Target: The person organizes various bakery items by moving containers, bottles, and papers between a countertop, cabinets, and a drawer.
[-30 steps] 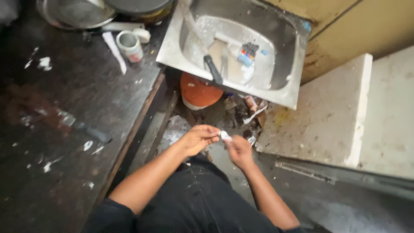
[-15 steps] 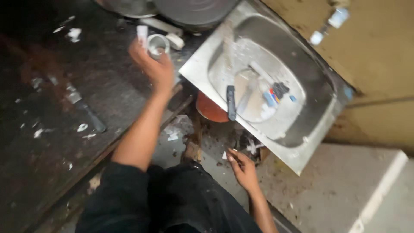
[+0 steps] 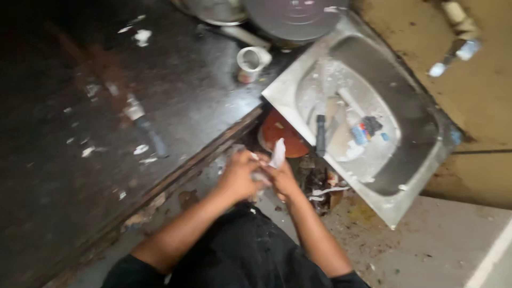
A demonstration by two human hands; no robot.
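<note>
White strip (image 3: pixel 278 153), thin and limp like tape or a scrap of plastic, stands up from between a person's two bare hands, which meet low over a littered floor. The left hand (image 3: pixel 238 176) is curled, fingers drawn together around the strip's lower end; the right hand (image 3: pixel 281 180) presses against it from the other side, its fingertips closed on the same small piece. Exactly what lies inside the grip cannot be told, since motion blur hides it.

Just beyond the fingertips sits an orange-red round lid or bowl (image 3: pixel 280 133), partly under the corner of a loose steel sink basin (image 3: pixel 416 165). Inside the basin, farther off from the fingers, lie a dark-handled tool (image 3: pixel 320 136) and a few small blue and white odds and ends. Well beyond the left knuckles, on the dark worktop (image 3: pixel 106 133), stands a white roll (image 3: pixel 253 58) like thread-seal tape.

The strip looks very light, soft and easily torn or creased, likely to cling or fold on itself. It is probably best pinched near its free end, gently, with the other fingers steadying the base.
</note>
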